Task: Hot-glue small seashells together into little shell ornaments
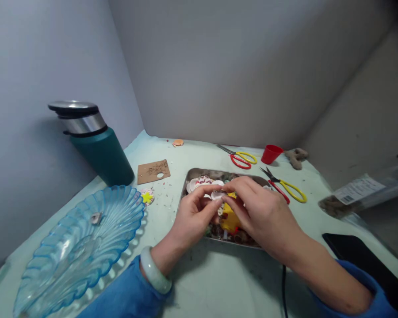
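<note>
My left hand (194, 216) and my right hand (263, 207) meet above a metal tray (230, 243). Between the fingertips of both is a small whitish, roundish piece (218, 194); whether it is a shell or a disc I cannot make out. Both hands are closed in a pinch around it. The tray holds a jumble of small pieces, among them white roundish ones and a bright yellow item (230, 219) under my hands. My fingers hide part of the tray's contents. A pale green bangle (155, 270) circles my left wrist.
A blue scalloped glass dish (86, 251) lies left, with a teal bottle (101, 152) behind it. Brown cardboard (149, 172) sits beyond the tray. Scissors (240, 158), yellow-and-red-handled cutters (283, 185) and a red cup (271, 154) lie behind right. A plastic bag (368, 187) stands farther right.
</note>
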`<move>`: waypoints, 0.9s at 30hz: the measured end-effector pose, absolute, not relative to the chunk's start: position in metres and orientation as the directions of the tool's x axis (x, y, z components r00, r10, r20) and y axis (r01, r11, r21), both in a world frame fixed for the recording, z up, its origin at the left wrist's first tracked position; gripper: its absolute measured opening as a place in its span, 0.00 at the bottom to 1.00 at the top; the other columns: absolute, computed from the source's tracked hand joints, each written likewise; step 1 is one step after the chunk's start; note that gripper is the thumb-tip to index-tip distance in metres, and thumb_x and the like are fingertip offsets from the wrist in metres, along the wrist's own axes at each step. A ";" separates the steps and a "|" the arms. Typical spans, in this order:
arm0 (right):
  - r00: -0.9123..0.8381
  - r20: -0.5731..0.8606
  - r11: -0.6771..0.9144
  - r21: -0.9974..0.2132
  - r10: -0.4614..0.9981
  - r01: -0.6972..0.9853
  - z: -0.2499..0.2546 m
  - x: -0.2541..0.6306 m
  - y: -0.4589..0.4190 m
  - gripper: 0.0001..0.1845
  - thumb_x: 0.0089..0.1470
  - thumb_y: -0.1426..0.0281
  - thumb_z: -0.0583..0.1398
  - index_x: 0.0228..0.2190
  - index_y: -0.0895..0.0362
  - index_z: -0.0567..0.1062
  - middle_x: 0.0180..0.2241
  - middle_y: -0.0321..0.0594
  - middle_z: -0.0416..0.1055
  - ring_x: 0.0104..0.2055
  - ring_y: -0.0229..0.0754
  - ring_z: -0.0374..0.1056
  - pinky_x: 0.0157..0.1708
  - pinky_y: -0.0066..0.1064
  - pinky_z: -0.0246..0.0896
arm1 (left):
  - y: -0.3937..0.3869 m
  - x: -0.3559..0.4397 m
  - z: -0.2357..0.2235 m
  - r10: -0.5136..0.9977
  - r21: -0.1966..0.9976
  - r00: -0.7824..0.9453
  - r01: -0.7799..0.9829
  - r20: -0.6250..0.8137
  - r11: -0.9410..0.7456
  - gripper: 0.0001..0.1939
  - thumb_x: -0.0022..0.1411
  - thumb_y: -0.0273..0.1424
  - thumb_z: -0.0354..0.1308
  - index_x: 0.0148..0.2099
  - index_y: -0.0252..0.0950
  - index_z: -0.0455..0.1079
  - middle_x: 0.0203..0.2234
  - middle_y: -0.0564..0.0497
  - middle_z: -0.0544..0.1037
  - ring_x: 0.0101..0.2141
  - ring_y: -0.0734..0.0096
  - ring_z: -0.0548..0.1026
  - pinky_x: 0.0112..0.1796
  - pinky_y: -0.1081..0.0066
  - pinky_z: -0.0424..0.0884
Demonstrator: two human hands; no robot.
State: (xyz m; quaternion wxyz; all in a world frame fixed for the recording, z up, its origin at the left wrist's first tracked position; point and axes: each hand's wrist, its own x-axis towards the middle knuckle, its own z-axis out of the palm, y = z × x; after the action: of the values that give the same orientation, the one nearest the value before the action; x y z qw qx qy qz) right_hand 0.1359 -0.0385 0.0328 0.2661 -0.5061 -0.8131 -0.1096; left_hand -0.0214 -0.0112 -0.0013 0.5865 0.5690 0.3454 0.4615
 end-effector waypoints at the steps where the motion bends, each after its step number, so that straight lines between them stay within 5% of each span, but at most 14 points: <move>1: -0.343 0.537 0.461 -0.098 0.771 0.882 0.035 0.137 -0.039 0.09 0.60 0.70 0.53 0.40 0.58 0.71 0.35 0.41 0.71 0.32 0.41 0.69 0.28 0.30 0.57 | -0.011 -0.022 -0.001 0.937 0.984 0.330 -0.168 0.115 -0.062 0.17 0.57 0.33 0.58 0.48 0.32 0.69 0.17 0.56 0.69 0.19 0.76 0.67 0.23 0.75 0.64; 13: -0.189 0.117 0.168 0.168 0.975 0.971 0.051 0.160 -0.037 0.11 0.54 0.62 0.57 0.26 0.55 0.72 0.29 0.39 0.75 0.28 0.46 0.70 0.22 0.32 0.49 | -0.011 -0.024 0.002 0.961 0.967 0.273 -0.253 0.045 0.027 0.13 0.59 0.32 0.57 0.47 0.37 0.70 0.13 0.57 0.69 0.16 0.79 0.65 0.23 0.78 0.60; 19: -0.185 -0.035 0.188 0.213 0.982 0.959 0.045 0.165 -0.038 0.15 0.49 0.56 0.58 0.24 0.54 0.72 0.23 0.43 0.74 0.26 0.49 0.71 0.21 0.32 0.45 | -0.008 -0.025 0.001 0.961 0.949 0.272 -0.312 0.050 0.039 0.14 0.59 0.32 0.57 0.47 0.34 0.69 0.14 0.57 0.69 0.17 0.79 0.67 0.23 0.78 0.60; 27: -0.190 -0.183 0.222 0.175 0.965 0.959 0.042 0.154 -0.039 0.12 0.45 0.59 0.62 0.28 0.55 0.71 0.26 0.44 0.76 0.29 0.53 0.73 0.21 0.32 0.45 | -0.006 -0.023 -0.001 0.975 0.915 0.214 -0.401 0.051 0.041 0.09 0.58 0.29 0.55 0.42 0.35 0.64 0.31 0.53 0.75 0.16 0.83 0.67 0.22 0.77 0.63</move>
State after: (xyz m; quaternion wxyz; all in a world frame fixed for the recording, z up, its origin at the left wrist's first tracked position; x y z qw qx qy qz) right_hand 0.1540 -0.0394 0.0421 -0.1272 -0.6237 -0.7712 -0.0108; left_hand -0.0228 -0.0059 -0.0012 0.6433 0.4398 0.3264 0.5350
